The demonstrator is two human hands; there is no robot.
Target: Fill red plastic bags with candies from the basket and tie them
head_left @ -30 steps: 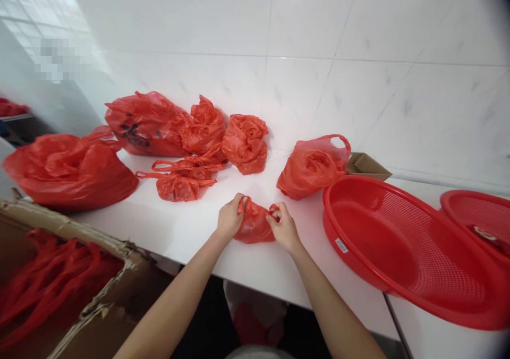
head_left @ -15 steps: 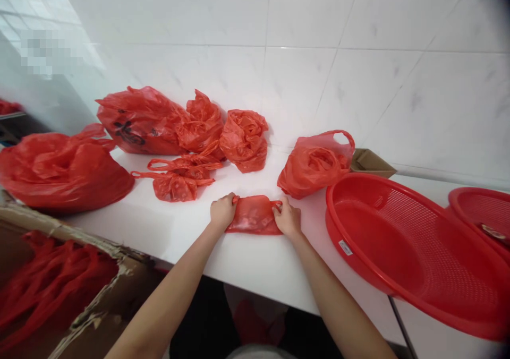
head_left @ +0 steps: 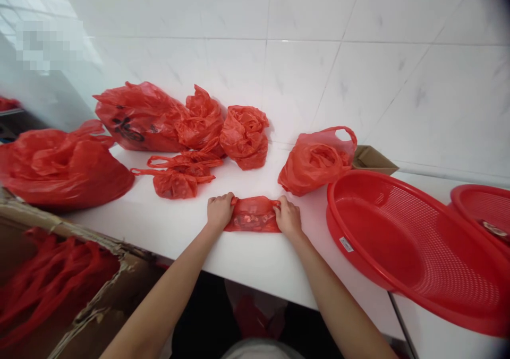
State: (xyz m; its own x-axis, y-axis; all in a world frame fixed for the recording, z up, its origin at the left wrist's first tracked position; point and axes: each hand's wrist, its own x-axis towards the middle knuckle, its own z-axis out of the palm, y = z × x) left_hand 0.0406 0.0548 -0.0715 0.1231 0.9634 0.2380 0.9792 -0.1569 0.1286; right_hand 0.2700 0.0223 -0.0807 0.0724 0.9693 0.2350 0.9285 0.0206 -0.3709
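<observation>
Two bare hands pinch the ends of a small red plastic bag (head_left: 253, 215) that lies stretched flat on the white tabletop (head_left: 167, 231), close to its near edge. The left hand (head_left: 219, 210) is closed around the bag's left end and the right hand (head_left: 287, 218) is closed around its right end, both with knuckles up and resting on the tabletop. Something pale shows dimly through the thin plastic, but what it is cannot be told. Just beyond the right hand sits a fuller red plastic bag with an open loop handle (head_left: 314, 162), and behind that a small brown cardboard box (head_left: 372, 159) stands against the white tiled wall (head_left: 358, 56). To the right, a large round red plastic mesh basket (head_left: 418, 253) lies tilted near the right hand, with a second red mesh basket (head_left: 482, 215) beyond it. Behind the left hand lies a flat knotted red bag (head_left: 179, 176); farther back, along the wall, are a crumpled red bag (head_left: 245, 136), another crumpled red bag (head_left: 201, 117) and a big red bag with black print (head_left: 135, 117). A large bulging red bag (head_left: 59, 165) fills the left end of the tabletop, and below it a torn brown cardboard carton (head_left: 99, 311) holds more red plastic.
</observation>
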